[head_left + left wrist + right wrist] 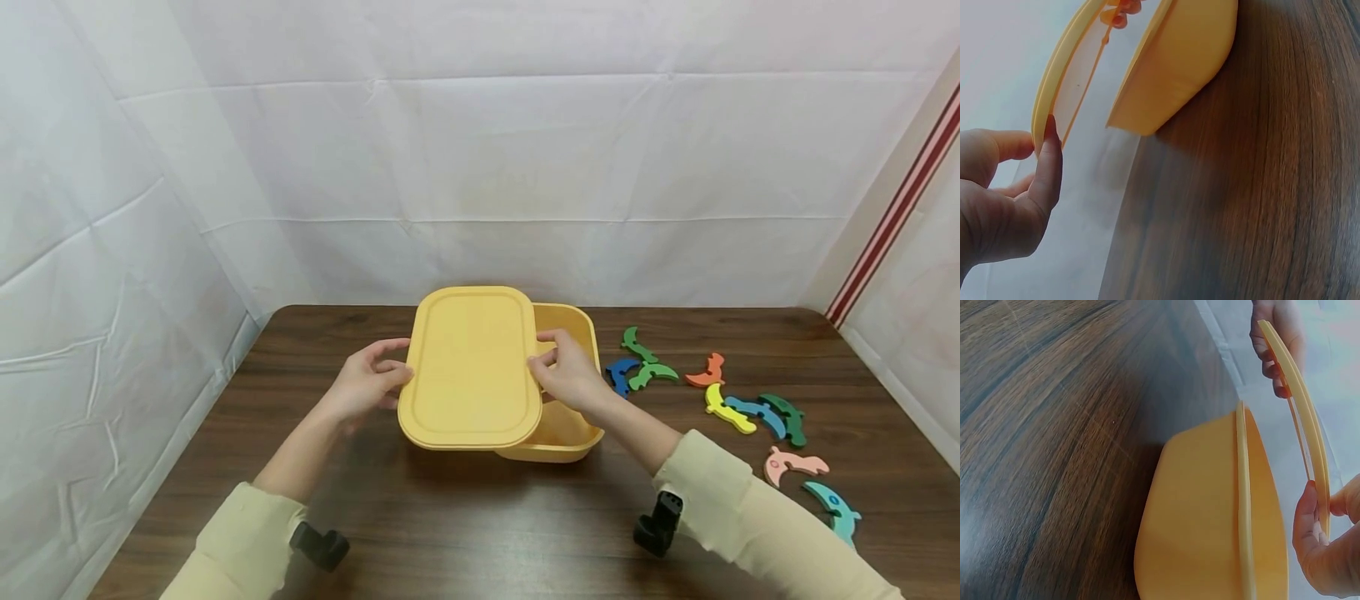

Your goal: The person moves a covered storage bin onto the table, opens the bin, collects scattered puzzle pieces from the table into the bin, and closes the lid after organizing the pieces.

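Both hands hold a yellow rectangular lid above a yellow plastic box. My left hand pinches the lid's left edge between thumb and fingers. At its right edge, my right hand grips in the same way, over the box. In the right wrist view the lid is raised apart from the box's rim. The lid sits shifted to the left, so the right part of the box shows in the head view; the rest is hidden beneath it.
Several flat bird-like coloured pieces lie on the dark wooden table right of the box, among them a green one, a yellow one, a pink one and a turquoise one. A white cloth hangs behind.
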The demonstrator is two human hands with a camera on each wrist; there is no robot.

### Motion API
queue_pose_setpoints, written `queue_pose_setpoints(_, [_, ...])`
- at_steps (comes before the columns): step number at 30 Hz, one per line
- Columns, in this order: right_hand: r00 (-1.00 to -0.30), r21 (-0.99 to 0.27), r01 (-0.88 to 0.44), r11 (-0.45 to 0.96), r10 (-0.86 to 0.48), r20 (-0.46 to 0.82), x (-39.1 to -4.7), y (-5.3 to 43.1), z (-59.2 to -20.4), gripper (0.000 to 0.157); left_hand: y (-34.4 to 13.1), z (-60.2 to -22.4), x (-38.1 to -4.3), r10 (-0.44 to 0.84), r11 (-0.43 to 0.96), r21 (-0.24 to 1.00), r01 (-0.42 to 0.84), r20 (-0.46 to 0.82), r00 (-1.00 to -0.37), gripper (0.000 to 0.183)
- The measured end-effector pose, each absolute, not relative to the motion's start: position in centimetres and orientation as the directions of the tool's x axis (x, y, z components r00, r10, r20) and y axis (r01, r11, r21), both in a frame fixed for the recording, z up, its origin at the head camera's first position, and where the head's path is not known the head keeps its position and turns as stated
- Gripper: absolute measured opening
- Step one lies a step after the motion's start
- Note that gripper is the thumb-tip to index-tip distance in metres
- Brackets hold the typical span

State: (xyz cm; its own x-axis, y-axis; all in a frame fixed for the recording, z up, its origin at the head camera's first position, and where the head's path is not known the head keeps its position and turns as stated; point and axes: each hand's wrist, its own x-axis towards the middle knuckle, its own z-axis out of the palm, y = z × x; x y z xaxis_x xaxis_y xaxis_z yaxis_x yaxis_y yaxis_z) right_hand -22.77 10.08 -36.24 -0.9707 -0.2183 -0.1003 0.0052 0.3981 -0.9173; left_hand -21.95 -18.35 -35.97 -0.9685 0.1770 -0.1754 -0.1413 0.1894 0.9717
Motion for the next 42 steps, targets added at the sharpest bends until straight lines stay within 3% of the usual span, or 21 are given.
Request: queue_pose_setpoints(42, [-0.970,-0.886,-0.096,0.453,-0.241,-0.018,-24.3,3.3,-35.1,0.046,-24.4,-35.1,-21.9,0.108,0.274,0.954,-0.122,-0.156,-0.982,0.055])
